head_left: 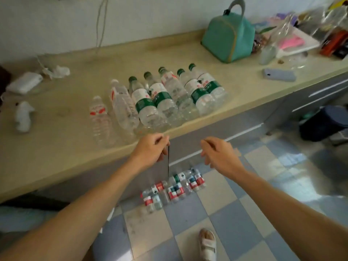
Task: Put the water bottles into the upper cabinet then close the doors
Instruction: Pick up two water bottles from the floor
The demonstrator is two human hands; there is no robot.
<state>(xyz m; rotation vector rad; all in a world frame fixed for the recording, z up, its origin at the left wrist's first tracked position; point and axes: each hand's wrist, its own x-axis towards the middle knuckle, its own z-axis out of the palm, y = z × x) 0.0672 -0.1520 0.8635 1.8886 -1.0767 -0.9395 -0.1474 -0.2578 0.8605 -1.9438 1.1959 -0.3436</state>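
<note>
A beige countertop [56, 132] is seen running from lower left to upper right, over grey cabinet fronts with bar handles [325, 91]. The floor [235, 213] below is laid in blue and white tiles.

A teal bag [228, 37] is stood upright near the wall, with a mixed clutter of items [301, 32] just to its right. A dark bin [323, 122] is placed on the floor at the right.

The water bottles [160, 97] are stood in a tight row near the counter's front edge: several with green caps and green-white labels, and clear ones with red print at the left end. A second group of bottles [175, 187] is seen on the floor against the cabinet base, in a clear bag.

The left hand [152, 147] is held in front of the counter edge; its curled fingers are closed on a thin dark strap [168, 159] that hangs straight down towards the floor group. The right hand [218, 153] is held beside it, fingers curled; whether anything is held in it cannot be told.

A lilac phone [279, 74] and white wads [23, 115] are lying on the counter. A white shoe [208, 243] is visible at the bottom.
</note>
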